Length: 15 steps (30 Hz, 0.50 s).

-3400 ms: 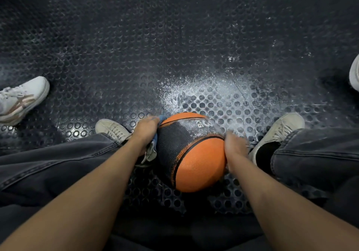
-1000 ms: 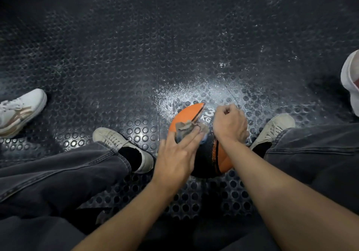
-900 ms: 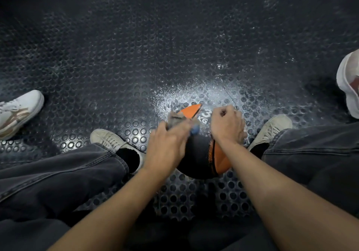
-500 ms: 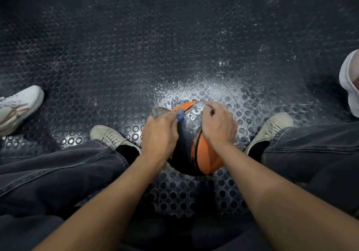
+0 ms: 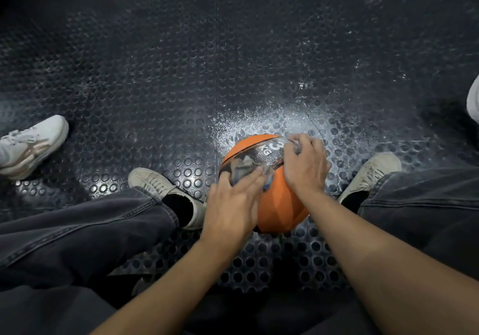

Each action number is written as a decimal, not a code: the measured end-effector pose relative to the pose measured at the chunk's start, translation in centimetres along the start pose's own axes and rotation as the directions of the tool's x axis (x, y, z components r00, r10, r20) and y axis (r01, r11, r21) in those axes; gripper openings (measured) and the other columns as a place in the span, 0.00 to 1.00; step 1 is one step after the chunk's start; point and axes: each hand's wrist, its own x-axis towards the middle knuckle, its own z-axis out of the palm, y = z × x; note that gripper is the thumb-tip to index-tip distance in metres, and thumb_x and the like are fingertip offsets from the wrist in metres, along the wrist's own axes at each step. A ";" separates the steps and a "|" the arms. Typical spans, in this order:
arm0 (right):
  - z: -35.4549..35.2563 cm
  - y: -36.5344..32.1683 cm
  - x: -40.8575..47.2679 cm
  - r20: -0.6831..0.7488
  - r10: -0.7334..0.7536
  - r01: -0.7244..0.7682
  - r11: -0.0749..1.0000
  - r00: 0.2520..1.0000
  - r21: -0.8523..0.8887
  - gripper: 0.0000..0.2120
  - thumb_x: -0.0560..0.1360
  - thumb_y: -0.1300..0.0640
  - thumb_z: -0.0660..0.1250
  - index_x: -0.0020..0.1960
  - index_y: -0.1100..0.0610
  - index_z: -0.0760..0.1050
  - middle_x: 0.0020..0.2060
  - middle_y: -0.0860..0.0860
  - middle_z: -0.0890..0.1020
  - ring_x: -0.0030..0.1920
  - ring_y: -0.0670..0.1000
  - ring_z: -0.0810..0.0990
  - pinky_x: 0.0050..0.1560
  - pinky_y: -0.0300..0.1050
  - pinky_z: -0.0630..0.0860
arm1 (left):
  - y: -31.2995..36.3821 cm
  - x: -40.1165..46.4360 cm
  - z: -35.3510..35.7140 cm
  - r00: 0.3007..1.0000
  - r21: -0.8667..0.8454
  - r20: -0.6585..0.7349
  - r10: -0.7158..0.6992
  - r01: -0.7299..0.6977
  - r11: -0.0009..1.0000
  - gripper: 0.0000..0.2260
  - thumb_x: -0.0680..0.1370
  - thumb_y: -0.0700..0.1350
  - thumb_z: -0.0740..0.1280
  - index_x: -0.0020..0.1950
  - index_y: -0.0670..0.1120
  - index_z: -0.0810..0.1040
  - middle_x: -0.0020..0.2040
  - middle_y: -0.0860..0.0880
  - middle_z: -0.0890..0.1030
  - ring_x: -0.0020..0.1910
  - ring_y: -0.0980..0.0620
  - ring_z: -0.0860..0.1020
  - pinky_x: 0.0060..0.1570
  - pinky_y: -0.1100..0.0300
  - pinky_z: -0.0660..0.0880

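An orange and black medicine ball [image 5: 281,205] marked "3 KG" sits on the floor between my feet. My left hand [image 5: 230,205] lies on its left upper side, with straight fingers pressing a crumpled grey cloth [image 5: 239,169] against the black band. My right hand [image 5: 305,169] sits on the top right of the ball, its fingers curled over the surface and holding it steady. The cloth has a blue edge showing between the two hands.
The floor is black studded rubber [image 5: 181,75], with a whitish speckled patch [image 5: 259,119] just beyond the ball. My shoes [image 5: 155,182] [image 5: 373,171] flank the ball. Another person's white shoe [image 5: 31,145] is at the left, and one more shoe [image 5: 473,101] is at the right edge.
The ball has turned, so more orange faces me. My left hand slid the cloth from the ball's far left edge onto the black band, its fingers flattening. My right hand stayed on top.
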 end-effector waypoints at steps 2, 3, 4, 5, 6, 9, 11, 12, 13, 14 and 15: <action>-0.2 0.2 -0.4 0.029 -0.052 0.051 0.998 0.998 0.046 0.16 0.82 0.50 0.56 0.67 0.46 0.75 0.69 0.48 0.74 0.68 0.51 0.71 0.73 0.55 0.62 | -0.6 0.6 -0.2 0.999 0.070 -0.007 0.046 -0.045 0.996 0.14 0.79 0.45 0.63 0.62 0.58 0.78 0.56 0.55 0.82 0.42 0.48 0.71 0.43 0.52 0.72; -0.2 0.0 -0.7 0.031 -0.052 0.050 0.997 0.998 0.062 0.17 0.82 0.50 0.56 0.68 0.45 0.75 0.70 0.47 0.74 0.68 0.50 0.72 0.73 0.57 0.63 | -0.9 1.9 -0.6 0.999 0.071 -0.022 -0.023 0.025 0.997 0.13 0.80 0.45 0.62 0.61 0.57 0.79 0.50 0.52 0.82 0.41 0.49 0.69 0.43 0.53 0.69; -0.1 -0.2 -0.9 0.027 -0.040 0.038 0.997 0.999 0.065 0.18 0.82 0.50 0.56 0.69 0.45 0.74 0.70 0.46 0.74 0.68 0.50 0.72 0.73 0.57 0.63 | -1.2 3.2 -0.6 0.992 0.035 -0.038 -0.122 0.123 0.992 0.12 0.81 0.45 0.61 0.61 0.57 0.78 0.45 0.50 0.81 0.41 0.50 0.67 0.42 0.54 0.67; 0.0 -0.5 -1.0 0.022 -0.024 0.023 0.998 0.999 0.062 0.18 0.82 0.49 0.55 0.69 0.45 0.74 0.70 0.46 0.74 0.67 0.50 0.72 0.72 0.56 0.64 | -1.5 4.2 -0.5 0.977 0.009 -0.046 -0.209 0.209 0.978 0.12 0.81 0.46 0.60 0.62 0.57 0.78 0.45 0.48 0.81 0.41 0.50 0.66 0.42 0.55 0.67; 0.2 -0.9 -1.1 0.023 -0.002 0.001 0.999 1.000 0.052 0.18 0.82 0.49 0.55 0.69 0.45 0.74 0.70 0.46 0.74 0.66 0.50 0.72 0.72 0.56 0.63 | -1.6 4.6 -0.2 0.969 0.014 -0.052 -0.241 0.242 0.970 0.13 0.81 0.47 0.59 0.63 0.57 0.77 0.47 0.48 0.81 0.42 0.49 0.67 0.42 0.55 0.68; 0.2 -1.3 -0.7 0.019 0.052 -0.053 0.997 0.998 0.056 0.18 0.81 0.49 0.55 0.68 0.45 0.74 0.68 0.48 0.75 0.63 0.50 0.72 0.71 0.55 0.64 | -1.2 2.2 0.1 0.995 0.002 -0.017 -0.097 0.098 0.995 0.16 0.81 0.47 0.59 0.68 0.61 0.72 0.58 0.53 0.80 0.46 0.49 0.71 0.46 0.51 0.73; -0.1 -0.7 -0.5 0.026 0.044 -0.046 0.995 0.999 0.088 0.18 0.82 0.50 0.55 0.68 0.45 0.75 0.67 0.47 0.76 0.62 0.49 0.72 0.70 0.55 0.65 | -1.4 -0.1 0.0 0.990 0.010 0.037 0.139 -0.139 0.990 0.16 0.80 0.45 0.61 0.67 0.58 0.74 0.64 0.57 0.78 0.47 0.47 0.73 0.44 0.50 0.74; -0.2 -0.5 -0.6 0.031 0.025 -0.028 0.995 0.999 0.099 0.18 0.82 0.50 0.55 0.68 0.45 0.75 0.67 0.47 0.76 0.62 0.49 0.72 0.70 0.55 0.65 | -1.9 0.3 -0.3 0.975 0.046 0.052 0.216 -0.218 0.975 0.15 0.80 0.46 0.60 0.65 0.57 0.75 0.63 0.57 0.79 0.46 0.48 0.73 0.43 0.51 0.73; -0.2 -0.3 -0.8 0.031 0.005 -0.008 0.995 1.000 0.100 0.18 0.82 0.50 0.55 0.68 0.45 0.75 0.68 0.46 0.75 0.63 0.49 0.72 0.70 0.55 0.65 | -2.2 1.3 -0.8 0.977 0.083 0.062 0.204 -0.209 0.974 0.14 0.80 0.46 0.59 0.63 0.58 0.76 0.59 0.54 0.81 0.43 0.49 0.71 0.41 0.52 0.72; 0.0 -0.3 -1.1 0.026 -0.006 0.003 0.996 1.000 0.092 0.17 0.82 0.50 0.55 0.68 0.45 0.75 0.68 0.46 0.75 0.64 0.48 0.72 0.71 0.55 0.64 | -2.4 2.7 -1.1 0.994 0.089 0.026 0.103 -0.105 0.991 0.13 0.80 0.46 0.59 0.61 0.59 0.76 0.54 0.51 0.82 0.41 0.49 0.69 0.40 0.53 0.70; 0.2 -0.4 -1.3 0.017 -0.007 0.005 0.997 1.000 0.079 0.17 0.82 0.49 0.55 0.67 0.45 0.75 0.68 0.45 0.75 0.65 0.48 0.71 0.71 0.55 0.63 | -2.5 3.9 -1.2 1.000 0.066 -0.002 -0.026 0.027 0.997 0.12 0.81 0.46 0.59 0.60 0.59 0.76 0.50 0.49 0.82 0.40 0.49 0.68 0.40 0.53 0.70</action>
